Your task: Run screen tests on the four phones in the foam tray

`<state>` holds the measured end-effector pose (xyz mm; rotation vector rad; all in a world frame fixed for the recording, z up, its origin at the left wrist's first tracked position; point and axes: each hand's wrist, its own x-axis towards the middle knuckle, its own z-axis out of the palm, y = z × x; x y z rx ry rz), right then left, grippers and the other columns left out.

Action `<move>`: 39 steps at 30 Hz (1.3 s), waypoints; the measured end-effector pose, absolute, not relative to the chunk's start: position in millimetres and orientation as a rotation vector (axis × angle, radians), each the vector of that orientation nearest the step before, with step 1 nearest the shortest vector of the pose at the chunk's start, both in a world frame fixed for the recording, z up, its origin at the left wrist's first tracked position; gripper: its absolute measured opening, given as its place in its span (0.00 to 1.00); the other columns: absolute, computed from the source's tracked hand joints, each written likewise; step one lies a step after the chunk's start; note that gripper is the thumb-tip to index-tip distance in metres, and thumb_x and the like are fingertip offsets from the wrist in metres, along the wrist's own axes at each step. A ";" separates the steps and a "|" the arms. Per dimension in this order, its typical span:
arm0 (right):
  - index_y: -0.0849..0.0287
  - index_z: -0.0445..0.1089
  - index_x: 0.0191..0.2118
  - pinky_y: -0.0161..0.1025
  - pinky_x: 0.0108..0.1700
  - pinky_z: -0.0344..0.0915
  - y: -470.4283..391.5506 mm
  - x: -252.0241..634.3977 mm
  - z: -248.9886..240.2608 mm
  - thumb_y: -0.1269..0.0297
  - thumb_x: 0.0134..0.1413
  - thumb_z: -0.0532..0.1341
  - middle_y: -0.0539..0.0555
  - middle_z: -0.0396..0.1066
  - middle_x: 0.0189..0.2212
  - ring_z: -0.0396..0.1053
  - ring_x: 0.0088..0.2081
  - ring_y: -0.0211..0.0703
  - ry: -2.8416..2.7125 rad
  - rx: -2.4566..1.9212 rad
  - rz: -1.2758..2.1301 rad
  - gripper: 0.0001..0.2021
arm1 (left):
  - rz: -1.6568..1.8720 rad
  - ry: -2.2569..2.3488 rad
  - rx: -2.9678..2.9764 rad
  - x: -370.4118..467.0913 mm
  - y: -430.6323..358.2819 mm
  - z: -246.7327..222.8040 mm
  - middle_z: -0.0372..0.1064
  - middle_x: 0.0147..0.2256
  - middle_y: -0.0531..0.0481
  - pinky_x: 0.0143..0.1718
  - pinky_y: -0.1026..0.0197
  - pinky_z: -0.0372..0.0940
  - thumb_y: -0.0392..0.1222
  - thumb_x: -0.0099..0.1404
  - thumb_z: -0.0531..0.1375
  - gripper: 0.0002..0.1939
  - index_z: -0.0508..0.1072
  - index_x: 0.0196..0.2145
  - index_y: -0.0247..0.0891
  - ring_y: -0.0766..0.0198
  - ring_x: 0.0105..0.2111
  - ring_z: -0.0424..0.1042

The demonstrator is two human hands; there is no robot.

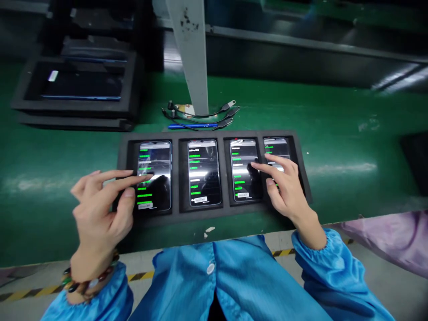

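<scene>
Several phones lie face up in the slots of a black foam tray [175,178], their screens lit with green and white text lines. My left hand [103,207] is at the leftmost phone [160,189], one fingertip over its screen, the fingers apart and holding nothing. Beside it lies the second phone [203,178]. My right hand [284,185] has a fingertip at the right edge of the third phone [242,171] and another finger over the rightmost phone [276,145], which it partly covers. That hand is open and holds nothing.
Behind the tray, short black cables [203,117] and a blue pen [192,126] lie by a grey post [192,58]. Stacked foam trays [76,106] with a dark phone [90,84] stand back left. Pink cloth [394,238] shows at the right.
</scene>
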<state>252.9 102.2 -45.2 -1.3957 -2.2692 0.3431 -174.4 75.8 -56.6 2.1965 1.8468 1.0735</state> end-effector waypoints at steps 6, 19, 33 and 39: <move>0.51 0.69 0.69 0.61 0.67 0.62 96.5 226.7 -42.1 0.70 0.72 0.53 0.61 0.74 0.63 0.66 0.71 0.59 -2.290 -1.297 0.417 0.25 | 1.076 1.910 2.142 -181.2 71.2 -61.5 0.81 0.48 0.44 0.69 0.35 0.60 0.43 0.77 0.59 0.14 0.85 0.50 0.45 0.51 0.53 0.79; 0.54 0.69 0.69 0.64 0.71 0.57 108.9 164.2 -43.0 0.70 0.72 0.51 0.60 0.82 0.50 0.62 0.74 0.60 -2.401 -1.187 0.649 0.25 | 1.046 1.917 2.152 -178.9 68.0 -57.5 0.81 0.45 0.48 0.69 0.35 0.59 0.42 0.78 0.57 0.15 0.85 0.48 0.47 0.51 0.53 0.80; 0.53 0.68 0.69 0.63 0.73 0.53 100.6 155.3 -47.8 0.72 0.71 0.52 0.57 0.83 0.50 0.61 0.75 0.58 -2.380 -1.197 0.600 0.26 | 1.072 1.939 2.098 -178.6 65.0 -61.9 0.81 0.47 0.45 0.71 0.37 0.56 0.41 0.79 0.56 0.15 0.84 0.48 0.48 0.51 0.55 0.79; 0.50 0.65 0.71 0.64 0.73 0.53 100.8 156.5 -49.8 0.71 0.72 0.52 0.57 0.81 0.57 0.62 0.75 0.59 -2.409 -1.140 0.573 0.26 | 1.110 1.967 2.062 -176.5 65.5 -60.9 0.81 0.46 0.45 0.70 0.38 0.57 0.41 0.78 0.56 0.15 0.85 0.47 0.47 0.52 0.54 0.79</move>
